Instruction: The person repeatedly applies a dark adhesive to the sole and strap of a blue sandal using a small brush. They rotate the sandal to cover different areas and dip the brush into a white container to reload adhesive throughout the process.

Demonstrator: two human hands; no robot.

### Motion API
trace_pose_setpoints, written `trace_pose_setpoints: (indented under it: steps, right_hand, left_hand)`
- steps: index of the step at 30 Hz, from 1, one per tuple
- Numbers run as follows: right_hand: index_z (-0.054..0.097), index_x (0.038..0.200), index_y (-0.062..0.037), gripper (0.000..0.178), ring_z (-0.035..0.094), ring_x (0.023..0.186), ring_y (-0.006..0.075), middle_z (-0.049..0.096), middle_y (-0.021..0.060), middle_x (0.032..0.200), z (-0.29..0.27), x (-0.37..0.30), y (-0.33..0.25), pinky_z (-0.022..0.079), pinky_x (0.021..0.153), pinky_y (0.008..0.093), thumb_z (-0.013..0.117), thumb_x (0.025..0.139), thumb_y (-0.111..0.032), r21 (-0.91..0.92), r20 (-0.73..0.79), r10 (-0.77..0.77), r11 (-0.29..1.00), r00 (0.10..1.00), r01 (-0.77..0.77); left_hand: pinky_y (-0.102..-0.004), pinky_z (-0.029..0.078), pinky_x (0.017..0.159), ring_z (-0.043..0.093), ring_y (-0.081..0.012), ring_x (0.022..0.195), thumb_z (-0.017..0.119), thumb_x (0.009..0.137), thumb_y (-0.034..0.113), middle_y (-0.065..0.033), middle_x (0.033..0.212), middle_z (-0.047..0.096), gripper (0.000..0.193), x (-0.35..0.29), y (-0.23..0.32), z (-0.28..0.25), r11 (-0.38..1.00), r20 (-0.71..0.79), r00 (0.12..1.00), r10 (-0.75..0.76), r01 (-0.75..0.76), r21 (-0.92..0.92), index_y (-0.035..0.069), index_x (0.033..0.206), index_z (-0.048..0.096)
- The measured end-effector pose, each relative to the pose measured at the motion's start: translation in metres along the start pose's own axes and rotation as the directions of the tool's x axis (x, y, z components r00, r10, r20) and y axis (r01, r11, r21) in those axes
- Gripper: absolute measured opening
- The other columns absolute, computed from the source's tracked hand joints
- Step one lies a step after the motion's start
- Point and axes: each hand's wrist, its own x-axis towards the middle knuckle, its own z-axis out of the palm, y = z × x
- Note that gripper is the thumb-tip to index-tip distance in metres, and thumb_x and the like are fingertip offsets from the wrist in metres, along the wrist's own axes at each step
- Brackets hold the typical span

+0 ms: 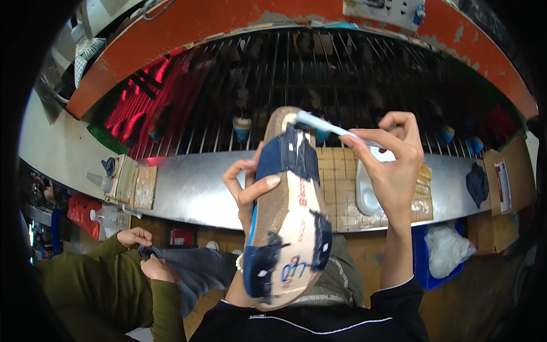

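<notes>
An unfinished shoe point(299, 216) is held sole up, its bottom showing pale insole board, brown fabric and dark blue patches, with blue handwriting near the lower end. My left hand point(248, 191) grips it along the left side, thumb over the edge. In my right hand point(396, 157) is a brush point(322, 124) with a pale handle, pinched between thumb and fingers. The brush head meets the upper end of the sole; its bristles are mostly hidden. Below my right hand stands a white plastic tray point(366, 191), partly covered by the hand, on a stained board point(338, 196).
Beyond the metal ledge point(188, 191) runs a rack of metal rods point(211, 97) carrying shoes, under an orange-red frame point(228, 25). Another person point(102, 285) in olive sleeves sits at left. A blue crate point(420, 253) with a plastic bag and a cardboard box point(510, 188) are at right.
</notes>
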Motion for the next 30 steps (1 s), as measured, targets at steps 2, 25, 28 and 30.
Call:
trace_pose_setpoints:
  steps: [2,25,28,30]
  right_hand:
    - [0.078,0.088,-0.0075,0.019,0.047,0.072,0.0108,0.047,0.0021,0.093,0.001,0.005,0.005,0.041,0.063,0.0267,0.084,0.071,-0.012,0.101,-0.090,0.025,0.995,0.996,-0.016]
    - [0.071,0.090,0.0015,0.017,0.044,0.092,0.0174,0.045,0.0056,0.098,-0.032,-0.043,0.055,0.034,0.087,0.0295,0.076,0.076,-0.006,0.058,-0.010,0.251,0.966,0.968,-0.250]
    - [0.071,0.090,0.0011,0.018,0.044,0.092,0.0175,0.044,0.0053,0.097,-0.036,-0.042,0.058,0.034,0.087,0.0293,0.077,0.075,-0.007,0.047,0.000,0.217,0.975,0.976,-0.217]
    - [0.071,0.091,0.0010,0.018,0.044,0.092,0.0175,0.044,0.0050,0.096,-0.036,-0.043,0.060,0.034,0.086,0.0289,0.077,0.075,-0.007,0.035,0.000,0.223,0.974,0.975,-0.223]
  left_hand:
    - [-0.0376,0.049,0.101,0.047,-0.0314,0.127,0.082,0.074,0.011,-0.0122,0.127,0.039,0.071,-0.007,-0.012,-0.021,0.988,0.011,0.989,-0.147,0.148,-0.053,0.018,0.131,0.041]
    - [-0.0330,0.058,0.064,0.064,-0.0280,0.086,0.060,0.086,0.056,-0.0198,0.101,0.058,0.067,0.087,-0.346,-0.216,-0.412,0.431,0.101,-0.897,0.166,-0.896,-0.004,0.113,0.051]
    - [-0.0402,0.060,0.073,0.063,-0.0339,0.092,0.063,0.091,0.039,-0.0221,0.102,0.059,0.049,0.096,-0.378,-0.240,-0.085,0.109,0.156,-0.982,0.154,-0.984,-0.002,0.114,0.052]
    - [-0.0424,0.060,0.078,0.063,-0.0347,0.097,0.065,0.091,0.031,-0.0216,0.105,0.062,0.041,0.097,-0.388,-0.249,0.148,-0.142,0.060,-0.988,0.112,-0.983,-0.001,0.114,0.054]
